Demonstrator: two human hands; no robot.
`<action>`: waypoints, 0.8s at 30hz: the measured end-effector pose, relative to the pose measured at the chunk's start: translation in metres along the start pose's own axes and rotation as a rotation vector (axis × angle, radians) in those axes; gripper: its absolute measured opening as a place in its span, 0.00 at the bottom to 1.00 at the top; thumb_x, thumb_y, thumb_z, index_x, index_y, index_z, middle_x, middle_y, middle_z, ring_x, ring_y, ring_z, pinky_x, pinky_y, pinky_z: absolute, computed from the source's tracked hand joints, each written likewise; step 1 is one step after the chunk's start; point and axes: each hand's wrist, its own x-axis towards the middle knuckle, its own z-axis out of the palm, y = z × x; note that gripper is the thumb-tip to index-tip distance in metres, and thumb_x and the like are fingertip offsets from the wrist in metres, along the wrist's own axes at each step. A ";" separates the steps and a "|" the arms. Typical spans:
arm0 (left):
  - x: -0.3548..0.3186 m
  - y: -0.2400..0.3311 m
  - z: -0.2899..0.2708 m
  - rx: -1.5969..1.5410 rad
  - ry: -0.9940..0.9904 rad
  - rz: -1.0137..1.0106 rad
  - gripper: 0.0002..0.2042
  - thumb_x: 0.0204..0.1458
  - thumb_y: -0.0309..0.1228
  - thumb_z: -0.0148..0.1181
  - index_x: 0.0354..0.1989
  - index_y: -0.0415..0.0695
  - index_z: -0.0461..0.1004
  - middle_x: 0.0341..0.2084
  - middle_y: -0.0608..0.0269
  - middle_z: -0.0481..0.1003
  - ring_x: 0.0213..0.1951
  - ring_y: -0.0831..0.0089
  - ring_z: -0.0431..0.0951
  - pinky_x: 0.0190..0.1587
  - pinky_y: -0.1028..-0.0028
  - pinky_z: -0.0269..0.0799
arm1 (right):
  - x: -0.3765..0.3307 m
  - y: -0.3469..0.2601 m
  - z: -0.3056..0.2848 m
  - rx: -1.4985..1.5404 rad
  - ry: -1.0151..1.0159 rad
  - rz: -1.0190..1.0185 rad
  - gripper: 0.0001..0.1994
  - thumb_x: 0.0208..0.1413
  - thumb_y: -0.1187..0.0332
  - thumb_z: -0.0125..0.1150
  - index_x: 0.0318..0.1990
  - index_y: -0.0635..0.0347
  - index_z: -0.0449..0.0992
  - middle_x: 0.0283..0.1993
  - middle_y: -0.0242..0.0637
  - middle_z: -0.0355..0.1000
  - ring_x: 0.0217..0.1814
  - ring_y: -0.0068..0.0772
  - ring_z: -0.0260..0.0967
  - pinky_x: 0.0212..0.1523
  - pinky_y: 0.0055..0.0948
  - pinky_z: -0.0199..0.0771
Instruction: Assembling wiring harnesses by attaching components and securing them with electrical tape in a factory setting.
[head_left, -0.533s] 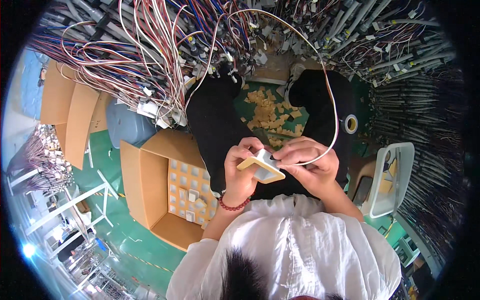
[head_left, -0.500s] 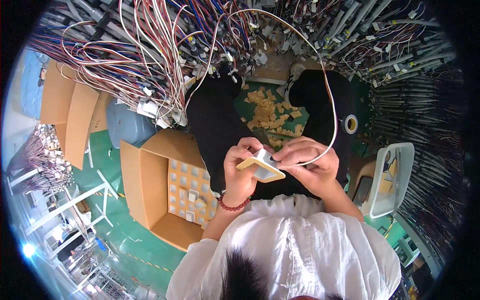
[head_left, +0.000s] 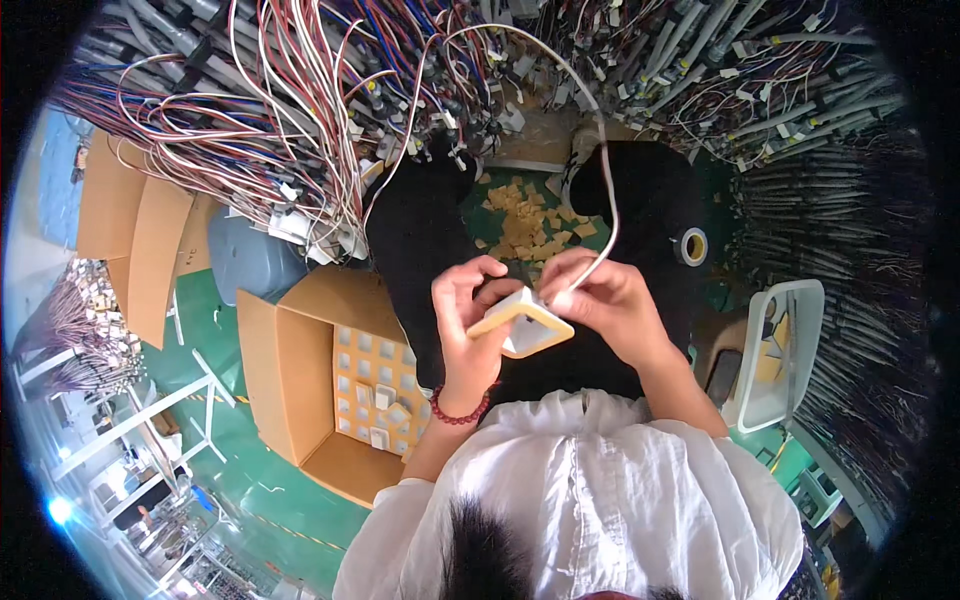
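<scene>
An open cardboard box with a grid of small white parts sits on the green floor at eight o'clock from the hands. Just right of it, the left hand grasps a flat square white-and-tan part by its left edge, near the frame's centre. At three o'clock from that part, the right hand pinches a white cable against its corner. Farther right stands a white tray.

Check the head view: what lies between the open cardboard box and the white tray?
In the head view, both hands, left hand and right hand, holding a small white square part.
</scene>
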 end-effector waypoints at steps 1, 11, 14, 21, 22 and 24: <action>0.001 0.001 0.001 0.015 0.051 -0.080 0.27 0.48 0.14 0.55 0.54 0.47 0.53 0.49 0.53 0.62 0.44 0.68 0.72 0.47 0.72 0.70 | 0.002 0.006 -0.006 0.062 0.023 0.074 0.11 0.59 0.65 0.57 0.36 0.66 0.76 0.40 0.37 0.73 0.41 0.28 0.71 0.43 0.27 0.71; 0.005 0.003 -0.007 0.694 -0.102 0.248 0.13 0.52 0.29 0.61 0.44 0.43 0.68 0.59 0.48 0.56 0.42 0.65 0.75 0.42 0.71 0.73 | 0.013 0.034 -0.010 0.334 0.187 0.383 0.13 0.60 0.61 0.55 0.38 0.64 0.77 0.37 0.37 0.76 0.39 0.26 0.75 0.42 0.28 0.77; 0.011 0.004 -0.005 0.918 -0.095 0.367 0.05 0.53 0.25 0.57 0.38 0.42 0.73 0.59 0.45 0.58 0.41 0.64 0.77 0.39 0.73 0.74 | 0.011 0.032 -0.006 0.286 0.195 0.363 0.13 0.58 0.62 0.58 0.39 0.64 0.78 0.36 0.36 0.77 0.38 0.25 0.75 0.40 0.26 0.78; 0.010 -0.004 0.000 1.146 -0.075 0.287 0.11 0.46 0.28 0.65 0.36 0.37 0.74 0.62 0.39 0.57 0.51 0.49 0.73 0.46 0.65 0.74 | 0.009 0.040 -0.008 0.198 0.260 0.281 0.11 0.55 0.65 0.62 0.38 0.64 0.80 0.41 0.35 0.76 0.40 0.24 0.74 0.41 0.27 0.78; 0.010 -0.006 0.000 1.151 -0.096 0.267 0.10 0.46 0.26 0.64 0.35 0.37 0.74 0.62 0.40 0.56 0.52 0.49 0.72 0.47 0.65 0.73 | 0.008 0.040 -0.009 0.140 0.256 0.243 0.10 0.54 0.65 0.63 0.37 0.64 0.80 0.43 0.35 0.75 0.42 0.25 0.73 0.42 0.26 0.77; 0.011 -0.005 0.003 1.176 -0.122 0.235 0.07 0.46 0.22 0.62 0.32 0.35 0.73 0.63 0.41 0.55 0.56 0.48 0.68 0.51 0.64 0.70 | 0.008 0.045 -0.009 0.046 0.216 0.135 0.12 0.52 0.66 0.65 0.41 0.64 0.79 0.45 0.36 0.74 0.45 0.25 0.72 0.44 0.26 0.76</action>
